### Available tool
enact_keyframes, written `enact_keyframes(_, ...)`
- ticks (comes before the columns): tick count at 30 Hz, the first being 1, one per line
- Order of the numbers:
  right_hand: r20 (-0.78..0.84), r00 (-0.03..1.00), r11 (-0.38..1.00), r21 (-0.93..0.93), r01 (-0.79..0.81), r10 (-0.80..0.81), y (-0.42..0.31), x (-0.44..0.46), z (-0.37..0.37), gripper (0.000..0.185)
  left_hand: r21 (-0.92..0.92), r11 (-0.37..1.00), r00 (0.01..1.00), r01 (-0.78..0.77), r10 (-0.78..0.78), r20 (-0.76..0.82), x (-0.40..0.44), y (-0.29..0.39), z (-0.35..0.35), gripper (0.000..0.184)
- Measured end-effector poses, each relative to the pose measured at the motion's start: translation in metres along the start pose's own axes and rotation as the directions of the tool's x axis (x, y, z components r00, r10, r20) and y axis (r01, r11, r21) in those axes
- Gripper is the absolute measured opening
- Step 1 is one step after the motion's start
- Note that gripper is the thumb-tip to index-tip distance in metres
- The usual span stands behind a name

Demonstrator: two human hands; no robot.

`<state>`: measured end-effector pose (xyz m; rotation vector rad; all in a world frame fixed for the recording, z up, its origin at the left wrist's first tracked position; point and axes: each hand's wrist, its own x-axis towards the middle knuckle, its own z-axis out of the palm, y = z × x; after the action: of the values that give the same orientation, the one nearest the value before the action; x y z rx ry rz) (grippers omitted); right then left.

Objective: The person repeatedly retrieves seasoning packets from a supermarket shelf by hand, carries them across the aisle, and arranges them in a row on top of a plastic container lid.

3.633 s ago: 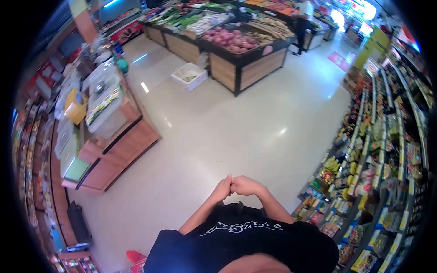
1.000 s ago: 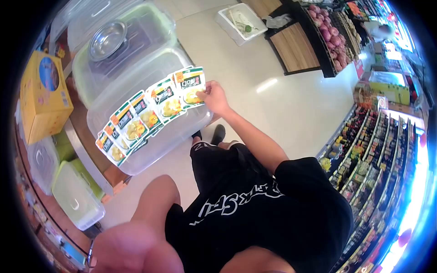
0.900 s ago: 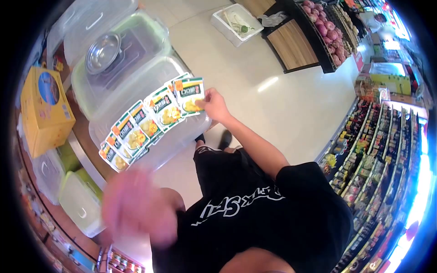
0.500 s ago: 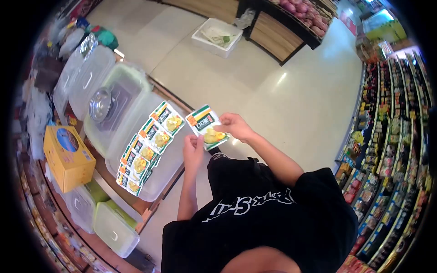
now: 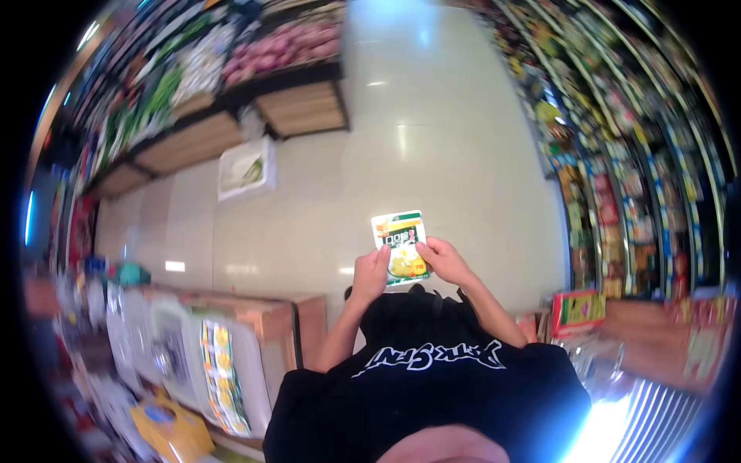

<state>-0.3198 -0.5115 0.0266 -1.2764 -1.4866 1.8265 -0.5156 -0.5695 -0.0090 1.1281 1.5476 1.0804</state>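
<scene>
A white-and-green food packet (image 5: 403, 235) with a yellow food picture is held upright in front of my body, above the floor. My left hand (image 5: 372, 273) grips its left edge, thumb on the front. At the right edge, my right hand (image 5: 445, 259) is closed on the same packet, thumb also on the front. The fingers behind the packet are hidden. More packets of similar look (image 5: 222, 374) lie overlapping in a row on a translucent plastic lid (image 5: 255, 378) at the lower left, apart from both hands.
Vegetable stands with red onions (image 5: 282, 52) line the far left. A white foam box (image 5: 245, 171) sits on the floor before them. Stocked shelves (image 5: 610, 185) run along the right. A yellow box (image 5: 171, 432) lies at lower left, and a red-and-yellow package (image 5: 579, 311) at right.
My view and body have turned to the right, so the row of packets now sits at lower left. Both hands still hold the packet, now in front of my middle.
</scene>
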Motion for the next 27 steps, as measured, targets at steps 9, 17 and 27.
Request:
enact_keyframes(9,-0.572,0.804,0.973,-0.227,0.034,-0.162,0.022,-0.074,-0.151,0.041,0.193,0.929,0.84,-0.314,0.177,0.513,0.078,0.069,0.173,0.05)
enact_keyframes(17,-0.816,0.558,0.986,-0.168,0.016,-0.149,0.04,-0.057,-0.291,0.039,0.047,0.965,0.686,-0.259,0.149,0.712,0.176,0.074,0.33,0.049)
enact_keyframes(27,-0.909,0.393,0.978,-0.19,-0.091,-0.14,-0.003,-0.027,-0.512,0.035,0.016,0.929,0.454,-0.369,0.165,0.875,0.321,0.192,0.527,0.042)
